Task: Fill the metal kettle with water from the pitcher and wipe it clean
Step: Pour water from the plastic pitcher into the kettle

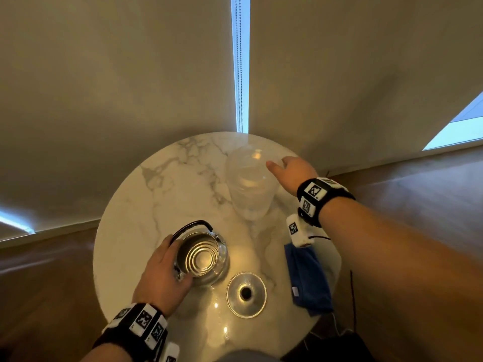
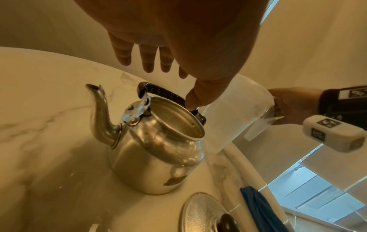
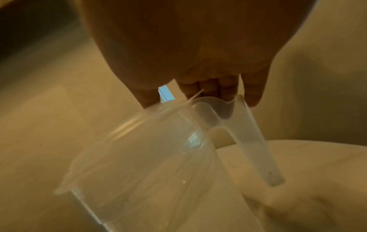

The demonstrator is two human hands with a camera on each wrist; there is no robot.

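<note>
The metal kettle [image 1: 201,254] stands open on the round marble table [image 1: 170,184], its black handle [image 2: 168,92] folded back and its spout [image 2: 99,109] pointing left. My left hand [image 1: 162,273] hovers at its near-left side with straight fingers, and its thumb [image 2: 196,94] touches the handle. The kettle's lid [image 1: 246,293] lies flat to the right. A clear plastic pitcher [image 1: 249,184] holding water stands upright behind. My right hand [image 1: 290,171] is at the pitcher's handle [image 3: 256,141], fingers [image 3: 208,87] extended by its top and thumb over the rim. A blue cloth [image 1: 308,278] lies at the table's right edge.
Drops of water dot the table's front [image 1: 222,327] and the lid. Beige blinds [image 1: 130,87] hang right behind the table. Wooden floor [image 1: 418,184] surrounds it, and dark cables [image 1: 351,296] hang off the right side.
</note>
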